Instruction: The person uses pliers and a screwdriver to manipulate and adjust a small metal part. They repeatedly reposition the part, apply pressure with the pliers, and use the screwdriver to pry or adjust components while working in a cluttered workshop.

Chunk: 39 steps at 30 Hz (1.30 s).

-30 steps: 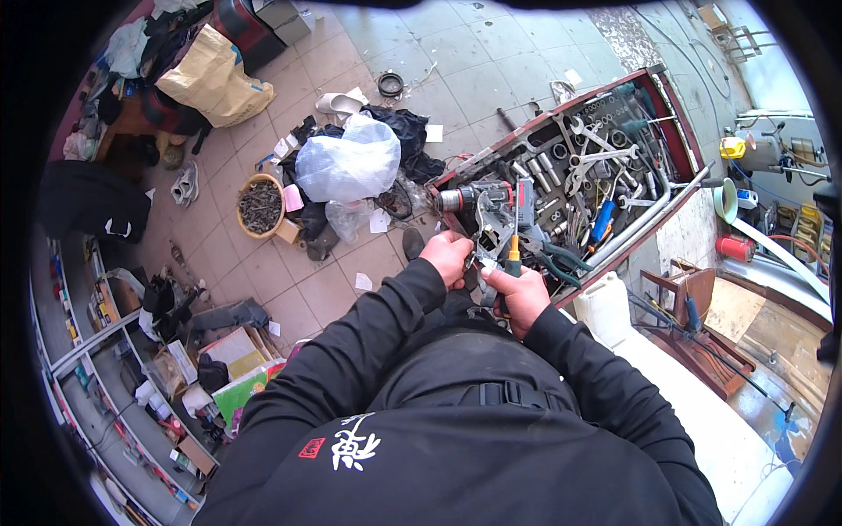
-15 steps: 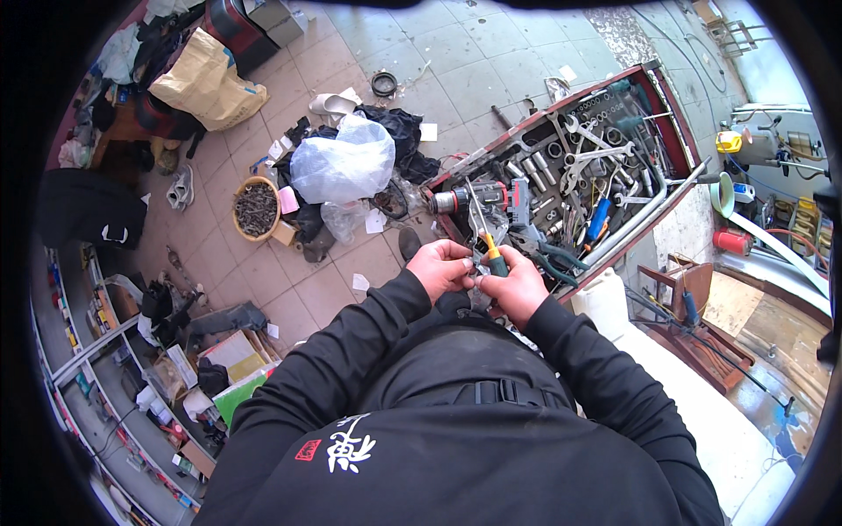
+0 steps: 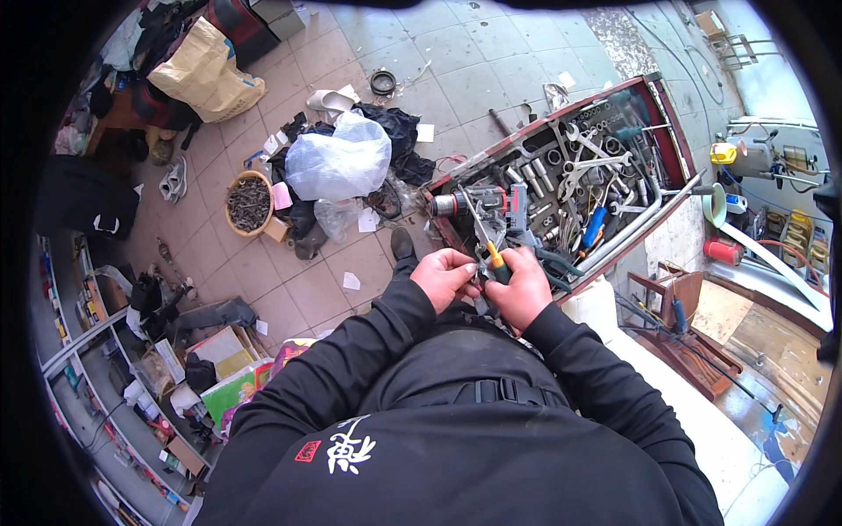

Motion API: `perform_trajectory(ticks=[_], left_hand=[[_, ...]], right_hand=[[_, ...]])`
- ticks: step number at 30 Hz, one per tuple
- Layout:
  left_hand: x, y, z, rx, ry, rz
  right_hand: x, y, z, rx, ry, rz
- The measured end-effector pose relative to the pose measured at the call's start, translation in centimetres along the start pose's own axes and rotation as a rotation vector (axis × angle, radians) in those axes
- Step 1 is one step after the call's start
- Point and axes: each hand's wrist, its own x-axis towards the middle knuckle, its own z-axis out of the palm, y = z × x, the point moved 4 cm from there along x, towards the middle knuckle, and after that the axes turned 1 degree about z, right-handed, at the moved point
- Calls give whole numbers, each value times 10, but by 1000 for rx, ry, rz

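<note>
In front of my waist, my left hand point(image 3: 441, 282) is closed in a pinch around something small that its fingers mostly hide. Right beside it, my right hand point(image 3: 524, 289) is wrapped round the yellow and green handle of a screwdriver point(image 3: 497, 261). The screwdriver's metal shaft points up and away from me, toward the tool drawer. A red and black cordless drill point(image 3: 474, 202) lies just beyond my hands at the drawer's near left end. Several wrenches point(image 3: 581, 167) and sockets lie beyond it, with a blue-handled screwdriver point(image 3: 595, 223) nearby.
The red tool drawer point(image 3: 681, 151) runs away to the right. On the tiled floor to the left stand a basket of bolts point(image 3: 248, 226) and a pile with a clear plastic bag point(image 3: 338, 158). Shelves point(image 3: 83, 337) line the left side. A white surface point(image 3: 671, 399) lies at my right.
My right hand has shifted slightly higher on the screwdriver handle, covering more of it. My left hand stays pinched close by. The view has moved slightly, showing more of a shoe.
</note>
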Motion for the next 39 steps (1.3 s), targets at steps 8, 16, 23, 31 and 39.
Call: perform_trajectory(ticks=[8, 16, 23, 31, 39], left_hand=[[1, 8, 12, 76, 30, -21], [-11, 27, 16, 317, -8, 386], [-30, 53, 31, 774, 93, 657], [-5, 60, 33, 313, 107, 289], [-12, 68, 33, 48, 26, 37]], right_hand=[[4, -1, -2, -97, 120, -219], [14, 6, -6, -50, 81, -108], [19, 8, -9, -95, 59, -133], [17, 4, -4, -125, 46, -189], [23, 0, -13, -68, 5, -116]])
